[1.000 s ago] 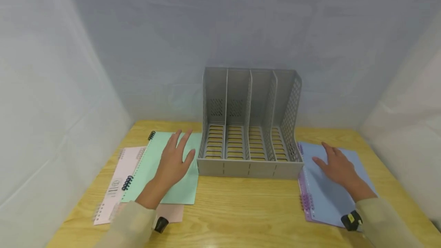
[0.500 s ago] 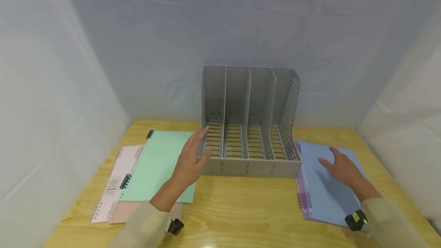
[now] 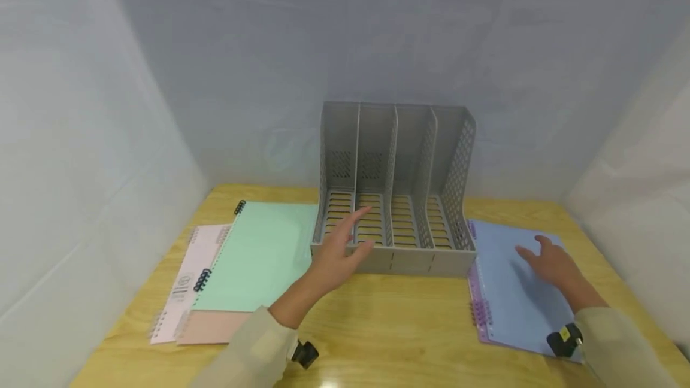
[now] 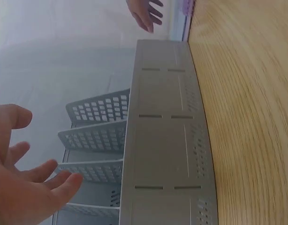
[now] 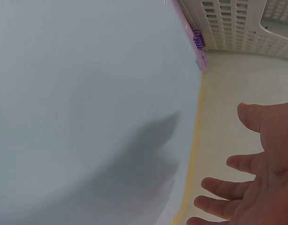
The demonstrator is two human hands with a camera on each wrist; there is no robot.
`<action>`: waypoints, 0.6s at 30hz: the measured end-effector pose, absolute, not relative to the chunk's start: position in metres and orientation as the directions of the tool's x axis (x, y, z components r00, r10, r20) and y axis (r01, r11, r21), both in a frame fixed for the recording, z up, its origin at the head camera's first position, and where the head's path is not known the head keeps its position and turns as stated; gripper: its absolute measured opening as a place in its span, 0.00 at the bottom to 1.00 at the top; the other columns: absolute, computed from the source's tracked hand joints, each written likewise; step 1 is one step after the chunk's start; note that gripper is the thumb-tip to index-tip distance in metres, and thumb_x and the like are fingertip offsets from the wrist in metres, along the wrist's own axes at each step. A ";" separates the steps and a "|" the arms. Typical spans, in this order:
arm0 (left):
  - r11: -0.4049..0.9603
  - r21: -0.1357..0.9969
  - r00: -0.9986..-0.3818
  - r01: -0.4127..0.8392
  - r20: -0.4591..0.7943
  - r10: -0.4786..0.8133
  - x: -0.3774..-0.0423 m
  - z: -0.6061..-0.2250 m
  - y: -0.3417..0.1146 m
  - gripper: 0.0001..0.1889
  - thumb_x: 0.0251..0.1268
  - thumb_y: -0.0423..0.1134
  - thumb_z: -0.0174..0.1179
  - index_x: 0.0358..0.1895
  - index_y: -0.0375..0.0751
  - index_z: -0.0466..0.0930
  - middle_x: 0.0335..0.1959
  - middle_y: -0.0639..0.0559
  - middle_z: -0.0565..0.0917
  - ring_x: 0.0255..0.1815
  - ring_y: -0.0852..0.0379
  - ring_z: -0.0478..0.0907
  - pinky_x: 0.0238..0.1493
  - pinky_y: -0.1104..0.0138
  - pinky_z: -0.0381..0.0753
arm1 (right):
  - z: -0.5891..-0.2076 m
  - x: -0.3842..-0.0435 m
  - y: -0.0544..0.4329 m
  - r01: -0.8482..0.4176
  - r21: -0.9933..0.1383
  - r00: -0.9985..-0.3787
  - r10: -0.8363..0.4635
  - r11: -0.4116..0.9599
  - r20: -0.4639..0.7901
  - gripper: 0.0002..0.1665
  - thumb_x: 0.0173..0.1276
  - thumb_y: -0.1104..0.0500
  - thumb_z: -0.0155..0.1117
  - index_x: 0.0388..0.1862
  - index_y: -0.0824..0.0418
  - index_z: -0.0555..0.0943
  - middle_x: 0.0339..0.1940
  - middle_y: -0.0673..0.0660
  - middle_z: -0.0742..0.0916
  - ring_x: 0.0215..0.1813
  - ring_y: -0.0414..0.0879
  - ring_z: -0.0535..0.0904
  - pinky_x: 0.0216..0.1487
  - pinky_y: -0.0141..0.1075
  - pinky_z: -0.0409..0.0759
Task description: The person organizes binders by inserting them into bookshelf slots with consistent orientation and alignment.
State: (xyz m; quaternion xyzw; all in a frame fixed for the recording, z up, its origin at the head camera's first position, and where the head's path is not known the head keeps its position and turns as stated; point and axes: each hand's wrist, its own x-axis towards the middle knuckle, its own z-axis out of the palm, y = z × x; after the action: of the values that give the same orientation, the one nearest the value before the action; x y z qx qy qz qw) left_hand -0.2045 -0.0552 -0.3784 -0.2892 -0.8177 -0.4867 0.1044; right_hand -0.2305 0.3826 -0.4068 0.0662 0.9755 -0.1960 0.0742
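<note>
A grey file rack (image 3: pixel 406 261) with several upright dividers stands at the back middle of the table. My left hand (image 3: pixel 336 259) hovers in front of its left slots, fingers spread and holding nothing; the left wrist view also shows this hand (image 4: pixel 26 178) before the rack's front wall (image 4: pixel 158 136). Over the blue notebook (image 3: pixel 517 292) at the right is my right hand (image 3: pixel 552 265), apart from the cover and casting a shadow on it. In the right wrist view the fingers of that hand (image 5: pixel 256 178) are spread with nothing between them. A purple spiral notebook (image 3: pixel 480 310) lies under the blue one.
At the left lie a mint-green spiral notebook (image 3: pixel 259 256), a pale pink one (image 3: pixel 183 280) and a salmon-pink one (image 3: pixel 210 327), overlapping. The mint notebook touches or nearly touches the rack's left side. White sheeting (image 3: pixel 269 76) encloses the wooden table (image 3: pixel 399 328) at back and sides.
My left hand has moved right, from above the mint-green notebook to the front of the rack. The right hand has shifted slightly right over the blue notebook. No notebook has visibly moved.
</note>
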 end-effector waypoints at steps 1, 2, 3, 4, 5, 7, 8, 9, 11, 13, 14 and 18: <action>0.332 0.756 -0.813 0.564 0.440 0.381 -0.204 -0.378 -0.052 0.29 0.72 0.38 0.56 0.73 0.42 0.60 0.71 0.43 0.67 0.68 0.43 0.66 0.62 0.47 0.72 | -0.407 -0.231 0.385 0.167 -0.373 -0.978 0.107 0.913 -0.176 0.52 0.77 0.37 0.39 0.67 0.87 0.48 0.62 0.89 0.59 0.63 0.81 0.56 0.61 0.68 0.62; 0.303 0.775 -0.813 0.555 0.428 0.395 -0.204 -0.379 -0.049 0.28 0.72 0.37 0.56 0.72 0.41 0.61 0.70 0.43 0.68 0.68 0.43 0.66 0.61 0.48 0.73 | -0.407 -0.233 0.386 0.181 -0.379 -0.976 0.118 0.908 -0.182 0.52 0.76 0.36 0.39 0.67 0.87 0.48 0.63 0.88 0.59 0.64 0.81 0.56 0.62 0.67 0.61; 0.278 0.797 -0.816 0.537 0.406 0.412 -0.203 -0.380 -0.046 0.27 0.72 0.37 0.56 0.72 0.40 0.62 0.69 0.42 0.68 0.69 0.43 0.66 0.62 0.49 0.72 | -0.407 -0.234 0.388 0.196 -0.385 -0.973 0.130 0.902 -0.190 0.53 0.76 0.36 0.39 0.68 0.86 0.48 0.63 0.88 0.59 0.64 0.81 0.56 0.63 0.67 0.61; 0.265 0.815 -0.820 0.515 0.379 0.429 -0.202 -0.381 -0.044 0.27 0.73 0.37 0.55 0.72 0.39 0.62 0.69 0.42 0.69 0.69 0.44 0.66 0.63 0.49 0.72 | -0.406 -0.236 0.388 0.213 -0.394 -0.969 0.142 0.894 -0.200 0.53 0.76 0.35 0.40 0.68 0.86 0.47 0.64 0.88 0.58 0.65 0.81 0.55 0.63 0.67 0.61; 0.249 0.834 -0.823 0.493 0.354 0.444 -0.201 -0.384 -0.042 0.27 0.73 0.37 0.55 0.71 0.39 0.62 0.69 0.42 0.69 0.69 0.43 0.66 0.63 0.50 0.71 | -0.406 -0.238 0.388 0.232 -0.404 -0.965 0.157 0.885 -0.211 0.54 0.75 0.35 0.40 0.69 0.85 0.47 0.64 0.87 0.58 0.65 0.80 0.55 0.63 0.67 0.60; 0.238 0.864 -0.829 0.444 0.296 0.474 -0.198 -0.389 -0.037 0.26 0.73 0.38 0.55 0.71 0.40 0.62 0.68 0.41 0.70 0.69 0.44 0.66 0.64 0.51 0.71 | -0.406 -0.242 0.388 0.282 -0.421 -0.952 0.197 0.862 -0.234 0.54 0.75 0.34 0.41 0.70 0.83 0.45 0.66 0.86 0.56 0.66 0.80 0.54 0.64 0.67 0.60; 0.226 0.880 -0.829 0.418 0.268 0.490 -0.196 -0.392 -0.034 0.26 0.74 0.38 0.54 0.71 0.40 0.62 0.68 0.41 0.70 0.69 0.43 0.66 0.65 0.51 0.71 | -0.407 -0.243 0.389 0.304 -0.426 -0.946 0.216 0.852 -0.243 0.55 0.75 0.35 0.42 0.70 0.83 0.45 0.66 0.86 0.56 0.66 0.79 0.54 0.64 0.67 0.60; 0.217 0.896 -0.831 0.388 0.239 0.502 -0.194 -0.394 -0.031 0.26 0.74 0.38 0.54 0.71 0.41 0.62 0.67 0.40 0.70 0.68 0.43 0.66 0.65 0.52 0.70 | -0.407 -0.243 0.389 0.322 -0.429 -0.940 0.231 0.844 -0.251 0.54 0.75 0.35 0.43 0.71 0.83 0.44 0.66 0.86 0.56 0.66 0.79 0.53 0.64 0.67 0.60; 0.192 0.922 -0.833 0.336 0.196 0.518 -0.192 -0.399 -0.024 0.25 0.74 0.39 0.54 0.70 0.41 0.64 0.67 0.40 0.71 0.67 0.42 0.67 0.65 0.52 0.70 | -0.406 -0.244 0.390 0.350 -0.434 -0.931 0.256 0.830 -0.260 0.55 0.74 0.36 0.45 0.71 0.82 0.43 0.67 0.85 0.55 0.67 0.79 0.53 0.64 0.67 0.60; 0.157 0.948 -0.834 0.278 0.157 0.528 -0.190 -0.402 -0.016 0.25 0.73 0.38 0.55 0.70 0.41 0.64 0.66 0.39 0.71 0.66 0.43 0.68 0.65 0.52 0.70 | -0.406 -0.244 0.392 0.368 -0.431 -0.925 0.277 0.824 -0.261 0.54 0.74 0.37 0.46 0.71 0.82 0.43 0.67 0.85 0.55 0.67 0.79 0.53 0.64 0.67 0.60; 0.141 0.958 -0.836 0.249 0.139 0.531 -0.190 -0.403 -0.012 0.24 0.73 0.37 0.55 0.69 0.41 0.65 0.66 0.39 0.71 0.65 0.42 0.69 0.64 0.53 0.71 | -0.406 -0.244 0.393 0.373 -0.428 -0.923 0.282 0.823 -0.262 0.54 0.74 0.37 0.46 0.71 0.82 0.43 0.67 0.85 0.55 0.67 0.79 0.53 0.64 0.66 0.60; 0.099 0.985 -0.842 0.144 0.069 0.534 -0.188 -0.407 0.004 0.25 0.71 0.36 0.57 0.69 0.39 0.65 0.65 0.39 0.71 0.63 0.43 0.72 0.61 0.56 0.75 | -0.405 -0.243 0.396 0.385 -0.425 -0.918 0.293 0.819 -0.267 0.53 0.74 0.38 0.48 0.70 0.83 0.46 0.66 0.85 0.57 0.67 0.78 0.54 0.65 0.65 0.61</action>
State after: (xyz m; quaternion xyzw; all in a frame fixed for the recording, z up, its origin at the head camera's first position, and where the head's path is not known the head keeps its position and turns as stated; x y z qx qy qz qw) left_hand -0.1882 0.0041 -0.4071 -0.2339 -0.7247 -0.6293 -0.1552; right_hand -0.2426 0.3957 -0.4052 0.1787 0.9490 -0.2416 0.0950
